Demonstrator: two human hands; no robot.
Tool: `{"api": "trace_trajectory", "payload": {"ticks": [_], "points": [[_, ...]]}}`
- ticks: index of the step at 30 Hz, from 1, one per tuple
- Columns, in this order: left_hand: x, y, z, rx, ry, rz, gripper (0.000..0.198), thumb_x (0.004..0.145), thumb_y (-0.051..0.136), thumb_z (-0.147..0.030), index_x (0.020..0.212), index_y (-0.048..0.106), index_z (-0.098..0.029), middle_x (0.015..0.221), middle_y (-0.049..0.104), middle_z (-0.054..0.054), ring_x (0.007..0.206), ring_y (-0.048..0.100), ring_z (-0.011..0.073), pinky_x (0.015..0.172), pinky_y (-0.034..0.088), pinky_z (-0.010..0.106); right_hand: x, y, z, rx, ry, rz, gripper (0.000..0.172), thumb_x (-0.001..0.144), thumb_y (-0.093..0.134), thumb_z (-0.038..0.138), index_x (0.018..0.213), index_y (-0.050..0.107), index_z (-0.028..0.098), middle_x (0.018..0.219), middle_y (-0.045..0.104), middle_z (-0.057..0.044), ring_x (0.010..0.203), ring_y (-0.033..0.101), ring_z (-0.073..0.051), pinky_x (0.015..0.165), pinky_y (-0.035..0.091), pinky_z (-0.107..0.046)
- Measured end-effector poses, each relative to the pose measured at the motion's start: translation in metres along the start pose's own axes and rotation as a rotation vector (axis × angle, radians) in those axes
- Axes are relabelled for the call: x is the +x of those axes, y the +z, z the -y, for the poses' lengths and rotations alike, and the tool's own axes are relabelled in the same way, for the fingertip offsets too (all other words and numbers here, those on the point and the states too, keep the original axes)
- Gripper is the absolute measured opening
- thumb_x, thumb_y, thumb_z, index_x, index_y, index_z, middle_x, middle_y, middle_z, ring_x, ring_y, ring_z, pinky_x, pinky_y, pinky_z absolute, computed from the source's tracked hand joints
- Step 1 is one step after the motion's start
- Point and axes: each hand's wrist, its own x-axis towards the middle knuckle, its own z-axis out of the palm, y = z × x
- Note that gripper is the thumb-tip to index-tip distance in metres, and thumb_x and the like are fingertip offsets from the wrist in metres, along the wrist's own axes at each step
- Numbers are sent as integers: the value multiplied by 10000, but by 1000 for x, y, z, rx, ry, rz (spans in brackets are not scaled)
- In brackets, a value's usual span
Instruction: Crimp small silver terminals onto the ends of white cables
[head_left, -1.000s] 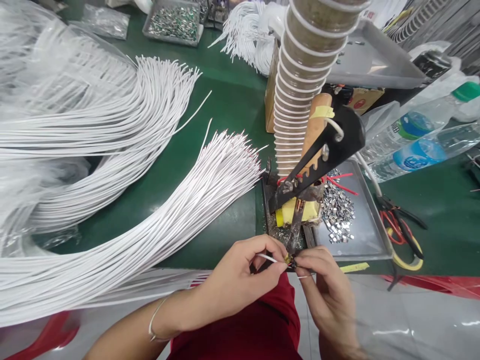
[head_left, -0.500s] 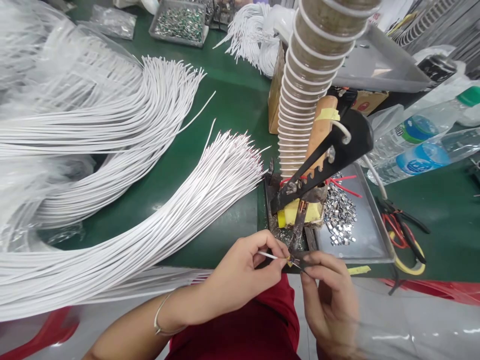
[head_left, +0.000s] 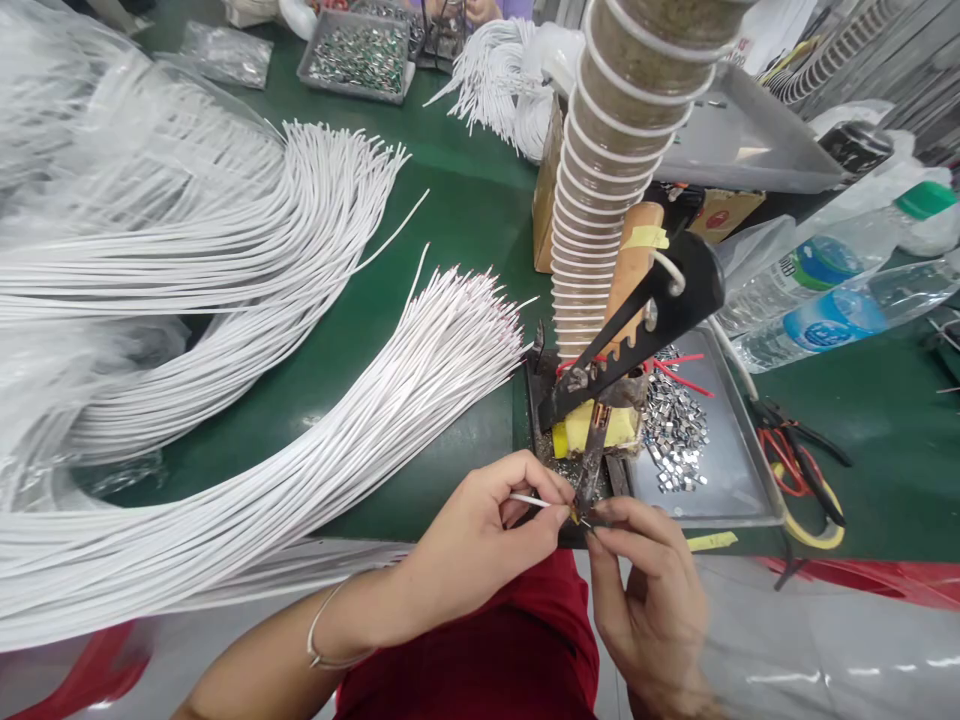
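In the head view my left hand [head_left: 480,540] pinches a white cable [head_left: 529,499] between thumb and fingers. The cable's end points right, toward my right hand [head_left: 652,580]. That hand is closed, thumb against fingertips, at the thin bare end of the cable; whatever lies in the pinch is too small to make out. Both hands meet at the table's front edge, just below a wooden-handled soldering iron [head_left: 627,265] fixed on a black notched metal stand [head_left: 637,330]. The iron's dark lower end comes down close to my fingertips.
Left lies a thick bundle of white cables [head_left: 390,400], with another bundle [head_left: 300,250] behind. A tray [head_left: 739,505] of small metal pieces stands right of the iron, beside pliers [head_left: 806,465] and water bottles [head_left: 832,320]. A ribbed hose [head_left: 607,160] rises behind. Another person's hands [head_left: 480,10] show at the far edge.
My right hand has come slightly left, closer to my left hand and the cable end. The view has shifted a little, and another person's hands now show at the top.
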Motion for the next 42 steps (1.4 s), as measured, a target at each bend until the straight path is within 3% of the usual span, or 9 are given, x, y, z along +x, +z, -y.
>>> {"api": "trace_trajectory", "payload": {"ticks": [5,11,17,19,23,27,32,36,42], "points": [[-4,-1,2,254,84,-18,110,892,623,-81,825,596,-163,972,706,13,862,652,122,761,498,248,-2,1,-2,-15,-9,-1,274,889,651,38,1109,597,193,1058,654,-73,951,664,-178,794,601,-353],[-7,0,6,456,191,-49,124,885,628,-68,836,603,-179,959,724,-11,849,682,112,720,493,220,-4,3,-1,56,17,24,254,895,618,29,1091,576,186,1080,605,-67,997,626,-156,832,578,-317],[-8,1,12,508,227,-79,160,857,621,-32,809,587,-181,931,745,-30,832,694,104,774,506,221,3,-25,-23,17,138,-17,117,946,550,85,983,549,196,1000,610,-48,956,613,-150,832,530,-298],[-10,1,15,513,214,-78,159,861,619,-35,806,584,-180,931,753,-27,845,698,110,798,513,230,6,-40,-41,-119,165,17,29,979,538,175,980,555,198,987,639,-65,942,639,-184,813,530,-327],[-15,2,25,568,206,-1,109,898,638,-77,856,647,-177,964,764,7,927,687,152,848,532,273,9,-56,-77,-331,170,274,143,998,519,301,888,569,223,766,655,-41,671,655,-208,585,499,-322],[-19,-3,25,749,405,80,51,962,660,-170,976,709,-168,1064,760,50,1037,609,198,955,523,328,11,-46,-92,-300,150,321,178,1003,510,322,848,552,244,695,653,-21,580,651,-211,501,493,-315],[-13,-29,5,1230,621,-289,167,1001,568,-107,1089,709,-96,1144,713,135,1137,548,271,1046,479,429,11,-32,-87,-286,142,238,153,1019,491,336,910,559,254,783,680,-31,658,694,-225,553,544,-338],[-4,-56,-10,1729,458,-740,358,1014,570,-206,1290,619,17,1325,611,277,1294,485,443,1029,443,584,9,-28,-87,-240,125,196,156,1015,493,333,906,570,252,797,684,-42,666,698,-230,565,548,-343],[1,-57,1,1894,404,-836,426,1044,523,-256,1335,577,52,1199,652,269,1058,626,386,871,482,466,2,-24,-90,-235,160,183,156,1016,485,348,933,570,246,836,682,-49,703,691,-242,586,552,-366]]}}
